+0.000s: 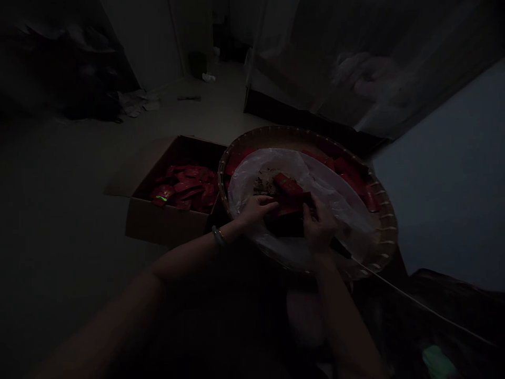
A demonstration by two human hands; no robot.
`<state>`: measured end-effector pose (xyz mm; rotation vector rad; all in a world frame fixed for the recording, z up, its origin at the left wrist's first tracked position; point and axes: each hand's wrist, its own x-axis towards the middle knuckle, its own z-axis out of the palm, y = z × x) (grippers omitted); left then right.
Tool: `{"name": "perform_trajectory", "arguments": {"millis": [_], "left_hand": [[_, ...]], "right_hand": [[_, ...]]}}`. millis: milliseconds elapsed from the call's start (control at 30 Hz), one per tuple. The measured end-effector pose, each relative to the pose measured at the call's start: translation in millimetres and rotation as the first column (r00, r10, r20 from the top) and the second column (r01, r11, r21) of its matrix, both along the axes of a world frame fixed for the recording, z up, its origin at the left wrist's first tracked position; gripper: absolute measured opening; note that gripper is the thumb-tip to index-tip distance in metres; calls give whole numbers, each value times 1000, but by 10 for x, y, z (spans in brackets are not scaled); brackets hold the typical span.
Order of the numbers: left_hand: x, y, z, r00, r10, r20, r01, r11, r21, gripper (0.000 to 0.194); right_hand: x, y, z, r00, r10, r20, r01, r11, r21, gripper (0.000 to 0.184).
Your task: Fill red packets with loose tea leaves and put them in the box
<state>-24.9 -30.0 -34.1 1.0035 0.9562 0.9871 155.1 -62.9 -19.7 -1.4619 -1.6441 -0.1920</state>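
Observation:
The scene is very dark. My left hand (254, 210) pinches the left end of a red packet (291, 202). The fingers of my right hand (320, 223) are closed on its right end. Directly below the packet is a dark, box-like device (290, 226), its kind hard to make out; a pale cable (418, 301) runs off to the right from beside it. Just beyond my hands, a second red packet (288, 183) rests on loose brownish bits (265, 180). These lie on a clear plastic sheet (335, 192) inside a round woven tray (389, 223).
To the left, an open cardboard box (165, 221) holds many red packets (189, 184). More red packets (349, 173) lie along the tray's far right side. A plastic-covered piece of furniture (307, 79) stands behind, and a pale wall (453, 173) bounds the right.

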Motion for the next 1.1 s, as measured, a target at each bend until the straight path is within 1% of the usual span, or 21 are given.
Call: {"name": "perform_trajectory", "arguments": {"millis": [133, 200, 267, 367, 467, 533, 600, 733, 933, 1100], "left_hand": [[-9, -53, 29, 996, -69, -54, 72, 996, 46, 23], [-16, -81, 54, 990, -111, -91, 119, 990, 77, 23], [-20, -98, 77, 986, -121, -116, 133, 986, 97, 21], [-19, -98, 96, 988, -84, -131, 97, 991, 96, 17], [-16, -84, 92, 992, -49, -120, 58, 995, 80, 16], [-15, -78, 84, 994, -44, -102, 52, 996, 77, 17], [-13, -74, 72, 996, -46, -81, 52, 996, 71, 19], [0, -54, 19, 997, -48, -57, 51, 997, 50, 22], [20, -14, -87, 999, -30, -26, 31, 999, 32, 25], [12, -24, -68, 998, -5, -67, 8, 999, 48, 26]], "right_hand": [[35, 18, 18, 995, -10, -95, 15, 998, 57, 26], [51, 31, 6, 989, -14, -145, 22, 998, 52, 25], [54, 40, -7, 986, -20, -168, 27, 999, 37, 27], [38, 39, -12, 990, -24, -137, 30, 999, 37, 27], [15, 29, -1, 994, 16, -110, -9, 998, 59, 25], [8, 22, 7, 990, 35, -134, -28, 998, 54, 27], [11, 17, 9, 986, 23, -166, -19, 999, 27, 30], [29, 18, -19, 986, 0, -169, -3, 1000, -19, 33], [13, 16, -41, 990, 62, -130, -63, 998, 0, 29], [12, 8, -22, 976, 46, -211, -49, 999, -11, 31]]}}
